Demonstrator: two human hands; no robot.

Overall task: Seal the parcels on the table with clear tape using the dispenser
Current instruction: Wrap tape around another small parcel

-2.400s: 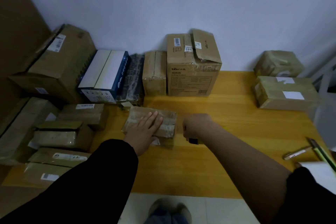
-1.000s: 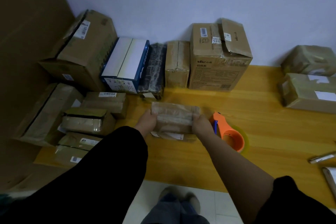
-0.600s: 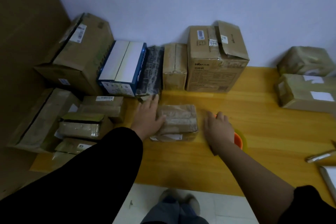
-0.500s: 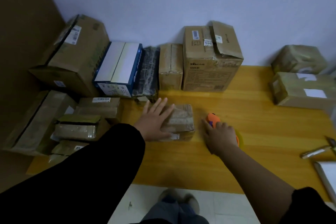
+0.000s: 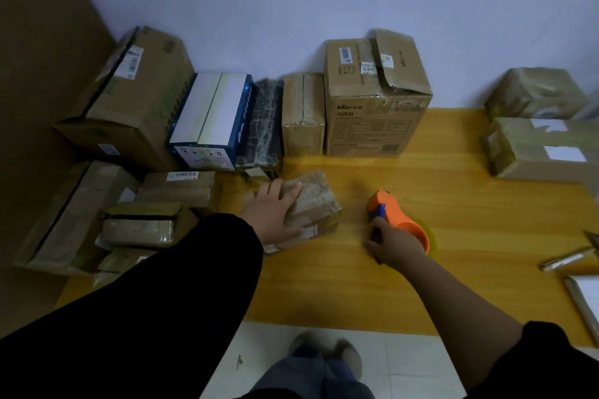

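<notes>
Your left hand (image 5: pixel 274 215) lies flat and spread, palm down, on the small brown parcel wrapped in clear tape (image 5: pixel 309 204) at the centre of the frame, the fingers pressing its top and near edge rather than closing around it. The parcel sits on the yellow wooden table (image 5: pixel 453 204), tilted a little against the table's edge lines, with a white label corner showing under its lower side. Your right hand (image 5: pixel 393 244) is just right of centre, fingers curled around the blue handle of the orange tape dispenser (image 5: pixel 397 217), which rests on the table with its nose aimed toward the upper left of the frame and a roll of clear tape showing at its lower right. Dispenser and parcel are near each other but apart, with bare wood between them. Behind the parcel, along the pale wall, stand a tall brown cardboard box with a loose top flap (image 5: pixel 372 100), a narrower brown box (image 5: pixel 303 113) touching its left side, a dark wrapped package (image 5: pixel 264 126) and a blue and white carton (image 5: pixel 212 121). More taped brown parcels (image 5: pixel 146 223) are piled at the left edge of the frame, and two wrapped parcels with white labels (image 5: pixel 544 146) sit at the right edge.
</notes>
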